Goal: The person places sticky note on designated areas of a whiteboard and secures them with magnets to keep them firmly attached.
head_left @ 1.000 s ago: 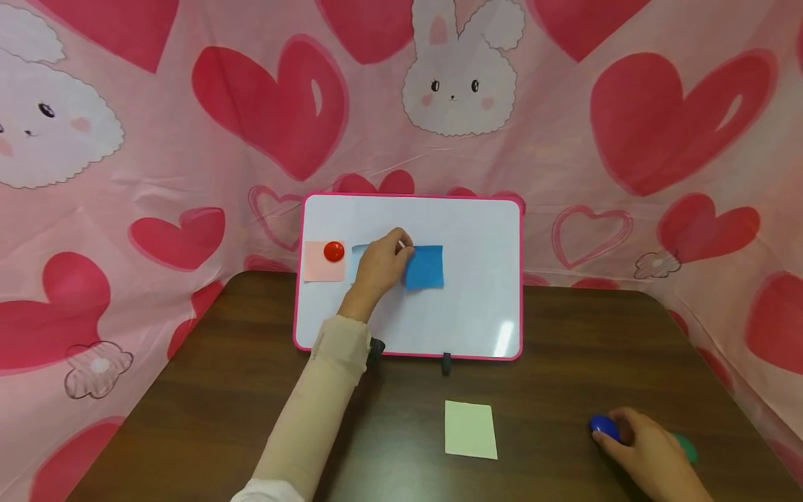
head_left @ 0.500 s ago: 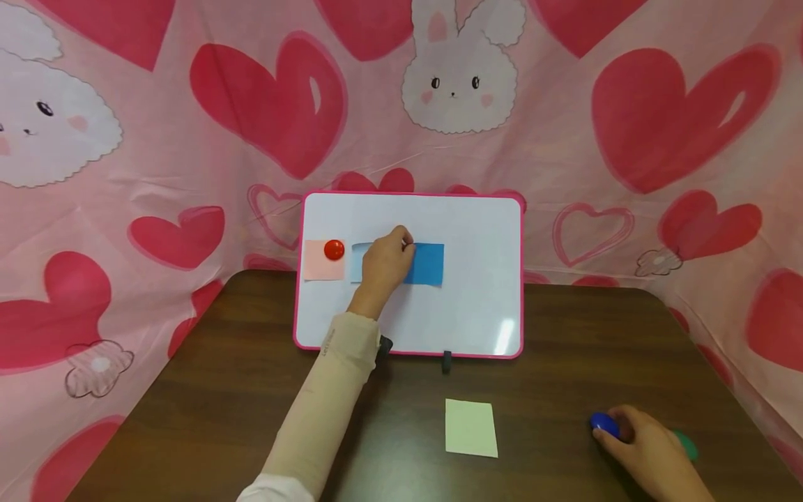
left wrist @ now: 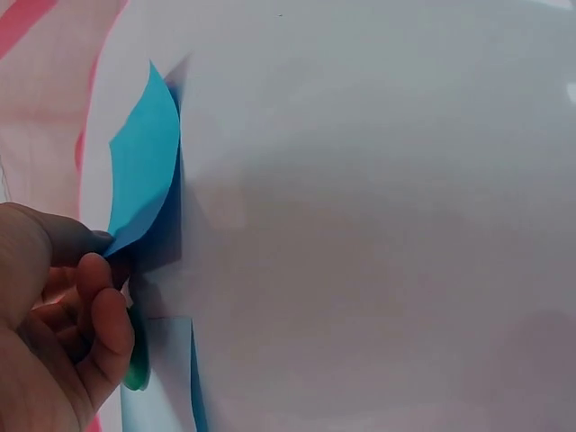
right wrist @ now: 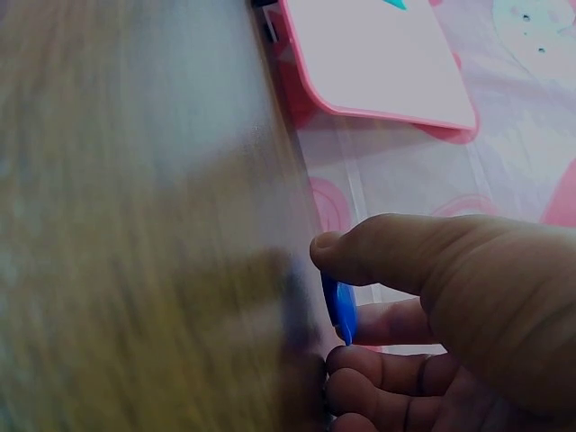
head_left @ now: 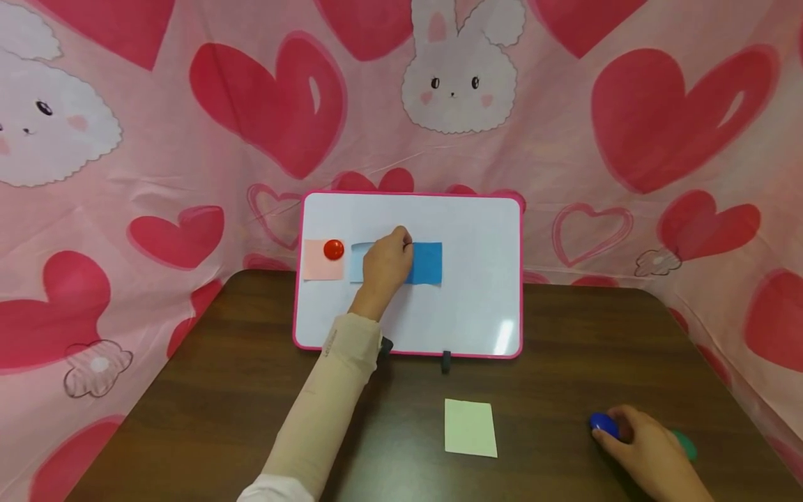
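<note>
At the whiteboard, my left hand pinches a blue paper square by its upper left corner. The left wrist view shows that paper curling away from the board. Left of it hangs a light blue paper, partly hidden behind my hand; a green magnet lies at it, beside my curled fingers. Low on the right, my right hand pinches a round blue magnet between thumb and fingers, close over the table. Another green magnet shows behind that hand.
On the board's left side a red magnet sits on a pink paper. A pale green paper lies on the dark wooden table. Black feet support the board before a pink heart-print cloth.
My left hand has shifted slightly right with the blue paper pinched, now covering more of its left part. The right hand stays still with the blue magnet.
</note>
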{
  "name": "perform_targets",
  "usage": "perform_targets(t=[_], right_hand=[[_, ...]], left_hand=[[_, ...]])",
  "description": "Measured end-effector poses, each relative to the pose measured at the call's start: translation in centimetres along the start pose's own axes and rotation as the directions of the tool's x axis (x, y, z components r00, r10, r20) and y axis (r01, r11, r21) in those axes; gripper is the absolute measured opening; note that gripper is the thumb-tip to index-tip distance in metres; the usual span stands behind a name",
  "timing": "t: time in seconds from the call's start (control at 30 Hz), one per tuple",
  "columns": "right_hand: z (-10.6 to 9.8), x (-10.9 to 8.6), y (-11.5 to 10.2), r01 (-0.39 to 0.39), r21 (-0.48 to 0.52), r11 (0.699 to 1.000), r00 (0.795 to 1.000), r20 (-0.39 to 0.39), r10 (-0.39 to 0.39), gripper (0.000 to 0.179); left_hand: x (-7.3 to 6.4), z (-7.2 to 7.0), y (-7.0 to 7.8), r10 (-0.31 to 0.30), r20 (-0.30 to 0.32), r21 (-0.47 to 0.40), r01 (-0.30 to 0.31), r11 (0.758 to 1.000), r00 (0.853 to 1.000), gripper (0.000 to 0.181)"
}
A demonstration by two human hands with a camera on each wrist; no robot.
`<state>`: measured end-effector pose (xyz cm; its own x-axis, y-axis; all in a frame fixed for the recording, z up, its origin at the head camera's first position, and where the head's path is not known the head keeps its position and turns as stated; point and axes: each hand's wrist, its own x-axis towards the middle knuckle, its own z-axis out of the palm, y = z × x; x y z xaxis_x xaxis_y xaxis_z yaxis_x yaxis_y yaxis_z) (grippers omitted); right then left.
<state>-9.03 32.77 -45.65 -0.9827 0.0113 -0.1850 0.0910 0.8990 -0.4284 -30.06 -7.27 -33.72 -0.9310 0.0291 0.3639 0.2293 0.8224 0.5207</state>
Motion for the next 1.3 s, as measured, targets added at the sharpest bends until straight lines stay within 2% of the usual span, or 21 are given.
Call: perform_targets(t=[0.33, 0.6, 0.7, 0.87, 1.0, 1.3], right_hand=[[0.0, 0.0, 0.0, 0.014, 0.000, 1.000, 1.000, -0.002, -0.014, 0.064], [0.0, 0.0, 0.1, 0.019, 0.004, 1.000, 1.000, -0.007, -0.019, 0.065], [-0.1, 0.1, 0.0, 0.011, 0.004, 1.000, 1.000, -0.009, -0.011, 0.064], [-0.1, 0.0, -0.1, 0.007, 0.002, 1.000, 1.000, 0.012, -0.007, 0.065], [-0.2, 0.0, -0.2, 0.001, 0.001, 1.000, 1.000, 0.019, -0.001, 0.065], [-0.1, -0.1, -0.2, -0.006, 0.001, 1.000, 1.000, 0.012, 0.006, 0.064]], left_hand=[[0.2, 0.2, 0.4, 0.011, 0.011, 0.037, -0.012, 0.999, 1.000, 0.013], [0.4, 0.5, 0.8, 0.024, 0.016, 0.145, -0.026, 0.989, 1.000, 0.015], [0.4, 0.7, 0.8, 0.011, 0.011, 0.179, -0.013, 0.984, 1.000, 0.017], [0.1, 1.0, 0.8, -0.016, -0.013, 0.184, 0.018, 0.983, 1.000, 0.019], [-0.1, 1.2, 0.7, 0.006, -0.031, 0.198, 0.001, 0.980, 0.999, 0.016], [-0.1, 1.3, 0.7, -0.013, -0.013, 0.183, 0.015, 0.983, 1.000, 0.017]])
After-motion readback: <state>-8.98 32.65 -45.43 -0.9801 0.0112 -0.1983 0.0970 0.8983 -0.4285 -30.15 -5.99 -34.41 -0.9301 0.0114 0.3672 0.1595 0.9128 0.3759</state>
